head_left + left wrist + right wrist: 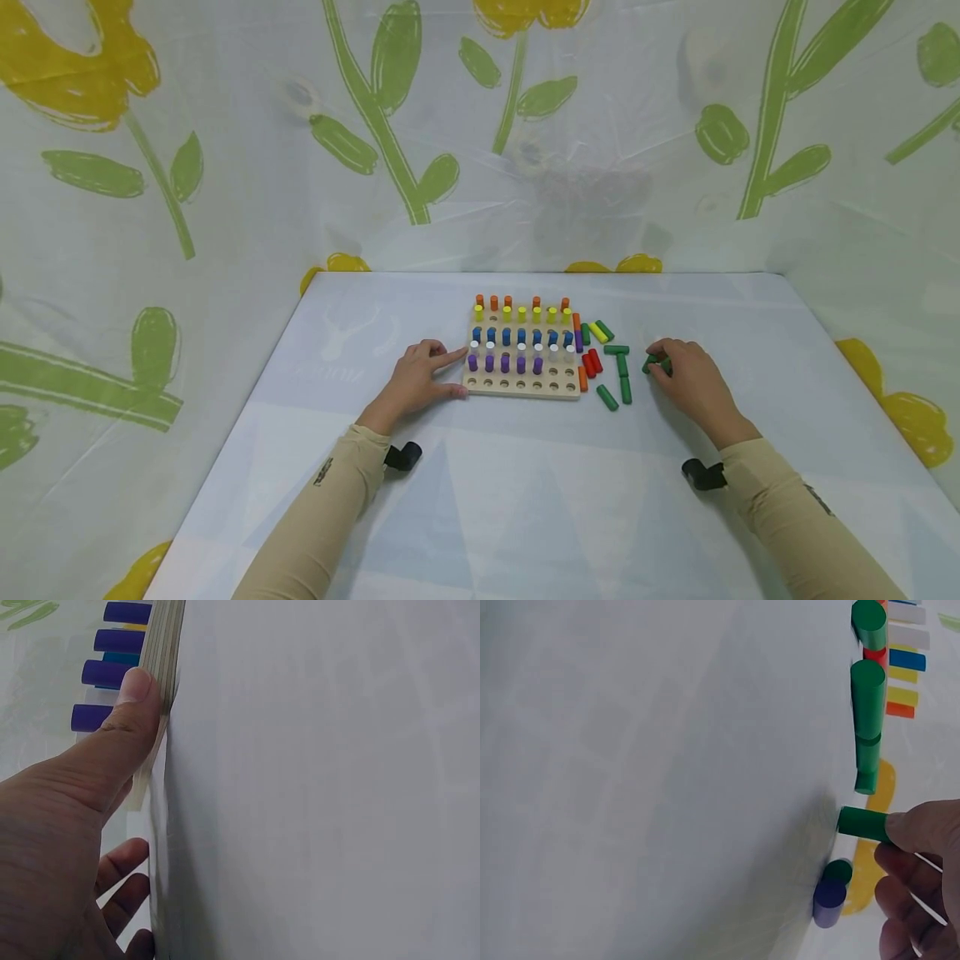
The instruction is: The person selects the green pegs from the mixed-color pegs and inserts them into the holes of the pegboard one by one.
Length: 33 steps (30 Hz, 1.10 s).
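Note:
A wooden pegboard (521, 390) stands near the middle of the table with rows of orange, yellow, blue, white and purple pegs upright in it. The holes of its front row show bare. My left hand (420, 379) touches the board's left side with index finger and thumb extended and spread apart; in the left wrist view the thumb (135, 712) presses along the board's edge. To the right of the board, my right hand (693, 379) pinches a green peg (864, 824) between thumb and fingers, close to the tabletop. Near it lie another green peg (838, 870) and a purple peg (830, 902).
Loose pegs lie between the board and my right hand: red pegs (592, 363), a yellow peg (597, 332), an orange peg (582, 379) and several green ones, one of them a green peg (607, 397) nearer me. A flower-patterned curtain (600, 183) rises behind the table.

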Motion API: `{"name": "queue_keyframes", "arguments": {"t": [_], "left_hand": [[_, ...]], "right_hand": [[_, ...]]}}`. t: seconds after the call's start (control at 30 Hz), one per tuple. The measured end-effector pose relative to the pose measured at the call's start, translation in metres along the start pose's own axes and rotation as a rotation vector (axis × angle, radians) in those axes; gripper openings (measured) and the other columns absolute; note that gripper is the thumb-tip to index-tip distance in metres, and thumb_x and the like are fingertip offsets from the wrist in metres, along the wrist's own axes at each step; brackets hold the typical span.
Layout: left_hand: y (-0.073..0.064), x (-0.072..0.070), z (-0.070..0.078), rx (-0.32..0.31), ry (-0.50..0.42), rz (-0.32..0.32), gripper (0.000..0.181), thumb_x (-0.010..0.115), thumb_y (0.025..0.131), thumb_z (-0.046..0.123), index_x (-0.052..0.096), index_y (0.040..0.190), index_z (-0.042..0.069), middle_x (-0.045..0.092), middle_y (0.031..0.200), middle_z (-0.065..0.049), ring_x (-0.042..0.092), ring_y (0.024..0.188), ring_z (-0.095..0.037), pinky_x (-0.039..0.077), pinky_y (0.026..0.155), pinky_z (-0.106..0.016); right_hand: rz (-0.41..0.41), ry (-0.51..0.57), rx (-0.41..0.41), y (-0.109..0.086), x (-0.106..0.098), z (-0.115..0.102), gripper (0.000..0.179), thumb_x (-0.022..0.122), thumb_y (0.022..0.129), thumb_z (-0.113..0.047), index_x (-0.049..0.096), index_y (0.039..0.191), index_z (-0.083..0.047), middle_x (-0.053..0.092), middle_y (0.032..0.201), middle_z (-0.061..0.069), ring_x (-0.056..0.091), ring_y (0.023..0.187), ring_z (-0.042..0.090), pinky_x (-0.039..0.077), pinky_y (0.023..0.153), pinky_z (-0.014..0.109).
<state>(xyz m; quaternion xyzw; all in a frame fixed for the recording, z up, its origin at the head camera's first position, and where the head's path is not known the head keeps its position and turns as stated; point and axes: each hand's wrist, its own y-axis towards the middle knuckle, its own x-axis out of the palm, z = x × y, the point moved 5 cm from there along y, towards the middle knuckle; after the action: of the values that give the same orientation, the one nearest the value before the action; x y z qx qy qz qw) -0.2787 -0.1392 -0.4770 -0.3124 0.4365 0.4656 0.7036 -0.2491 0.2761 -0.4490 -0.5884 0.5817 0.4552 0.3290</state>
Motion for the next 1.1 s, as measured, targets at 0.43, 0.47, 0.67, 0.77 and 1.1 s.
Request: {"name": "queue_keyframes", "arguments": {"t": [0.43,0.47,0.67,0.77,1.1], "left_hand": [[0.000,-0.001,0.001,0.000,-0.001,0.007,0.078,0.080,0.082,0.052,0.050,0.151,0.028,0.046,0.131,-0.011,0.041,0.120,-0.033,0.033,0.107,-0.051],[0.000,-0.001,0.001,-0.001,-0.003,0.007,0.078,0.080,0.082,0.052,0.050,0.151,0.028,0.046,0.131,-0.011,0.041,0.120,-0.033,0.033,0.107,-0.051],[0.000,-0.001,0.000,-0.012,-0.009,0.004,0.079,0.079,0.082,0.053,0.050,0.151,0.028,0.046,0.132,-0.011,0.040,0.122,-0.033,0.032,0.109,-0.052],[0.000,-0.001,0.000,-0.015,-0.009,0.003,0.079,0.079,0.082,0.053,0.050,0.152,0.029,0.046,0.132,-0.011,0.040,0.122,-0.034,0.031,0.109,-0.052],[-0.001,0.000,0.000,-0.025,-0.012,-0.007,0.079,0.079,0.082,0.053,0.049,0.152,0.029,0.045,0.133,-0.011,0.040,0.123,-0.034,0.030,0.110,-0.053]], "right_hand": [[0.015,0.012,-0.004,-0.002,-0.002,-0.003,0.028,0.067,0.095,-0.006,0.063,0.121,0.004,0.066,0.108,0.022,0.055,0.100,0.036,0.049,0.084,0.053],[0.015,0.015,-0.003,-0.002,-0.002,-0.003,0.028,0.067,0.095,-0.006,0.063,0.121,0.004,0.066,0.108,0.021,0.054,0.099,0.036,0.050,0.084,0.052],[0.027,0.032,-0.012,-0.002,-0.006,-0.007,0.027,0.067,0.095,-0.006,0.064,0.120,0.004,0.065,0.106,0.020,0.052,0.094,0.033,0.049,0.080,0.049],[0.034,0.037,-0.021,-0.002,-0.007,-0.010,0.026,0.066,0.095,-0.006,0.064,0.120,0.003,0.065,0.106,0.019,0.051,0.093,0.032,0.048,0.078,0.047],[0.026,0.037,-0.031,-0.001,-0.006,-0.014,0.027,0.066,0.096,-0.008,0.065,0.120,0.003,0.065,0.106,0.019,0.051,0.093,0.031,0.048,0.078,0.046]]}}
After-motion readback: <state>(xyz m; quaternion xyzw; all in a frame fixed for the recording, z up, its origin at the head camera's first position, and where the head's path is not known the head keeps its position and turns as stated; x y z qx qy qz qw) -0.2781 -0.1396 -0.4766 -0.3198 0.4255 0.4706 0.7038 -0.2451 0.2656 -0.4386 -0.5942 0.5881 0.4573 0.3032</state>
